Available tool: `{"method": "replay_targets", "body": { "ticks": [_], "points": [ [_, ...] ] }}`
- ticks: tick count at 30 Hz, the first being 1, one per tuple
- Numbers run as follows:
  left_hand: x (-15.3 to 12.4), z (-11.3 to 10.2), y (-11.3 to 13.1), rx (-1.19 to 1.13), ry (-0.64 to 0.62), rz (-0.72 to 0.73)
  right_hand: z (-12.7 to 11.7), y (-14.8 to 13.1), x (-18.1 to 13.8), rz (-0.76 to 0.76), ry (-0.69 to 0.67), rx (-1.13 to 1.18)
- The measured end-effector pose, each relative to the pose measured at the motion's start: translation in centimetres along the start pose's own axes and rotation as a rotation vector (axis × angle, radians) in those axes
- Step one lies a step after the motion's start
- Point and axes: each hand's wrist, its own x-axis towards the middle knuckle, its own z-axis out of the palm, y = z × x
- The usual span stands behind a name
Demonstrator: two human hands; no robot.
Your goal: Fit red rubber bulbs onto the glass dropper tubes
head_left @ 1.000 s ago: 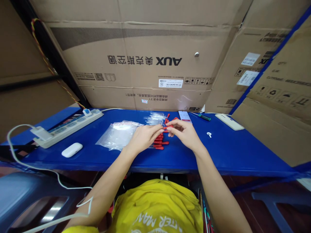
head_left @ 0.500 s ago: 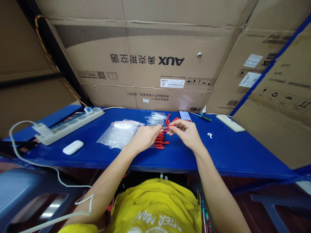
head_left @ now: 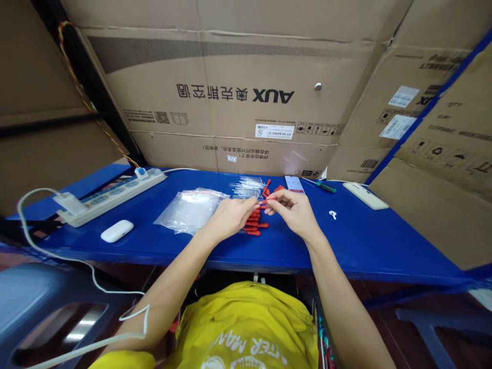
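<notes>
My left hand (head_left: 229,215) is closed in a pinch on the thin clear tube of a dropper, most of it hidden by the fingers. Its red rubber bulb (head_left: 271,201) is pinched by my right hand (head_left: 294,211), and the fingertips of both hands almost meet. Just beyond them lies a pile of clear thin tubes (head_left: 248,186), with a few loose red bulbs (head_left: 266,191) to its right. Under and in front of my hands, several droppers with red bulbs (head_left: 253,224) lie in a row, partly covered by my left hand.
Clear plastic bags (head_left: 188,211) lie left of my hands on the blue table (head_left: 357,241). Farther left are a white earphone case (head_left: 117,231) and a power strip (head_left: 111,197). A phone (head_left: 294,184), screwdriver (head_left: 326,186), earbud (head_left: 332,214) and white power bank (head_left: 365,195) lie right.
The view has shifted very slightly. Both hands keep nearly the same place and pinch, with the bulb and tube still between them.
</notes>
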Motion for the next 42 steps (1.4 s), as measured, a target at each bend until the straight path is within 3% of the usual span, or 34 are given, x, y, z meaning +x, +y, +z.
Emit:
{"method": "replay_targets", "body": {
  "ticks": [10, 19, 28, 42],
  "points": [
    [-0.1, 0.14, -0.04, -0.034, 0.002, -0.013, 0.13, 0.13, 0.13, 0.003, -0.007, -0.007],
    [0.21, -0.07, -0.03, -0.122, 0.103, -0.009, -0.31, 0.12, 0.34, 0.048, -0.001, 0.064],
    [0.09, 0.02, 0.07, -0.143, 0.005, 0.003, -0.02, 0.69, 0.23, 0.015, -0.01, 0.04],
    [-0.12, 0.14, -0.55, -0.07, 0.002, 0.001, 0.21, 0.43, 0.22, -0.003, -0.002, 0.095]
  ]
}}
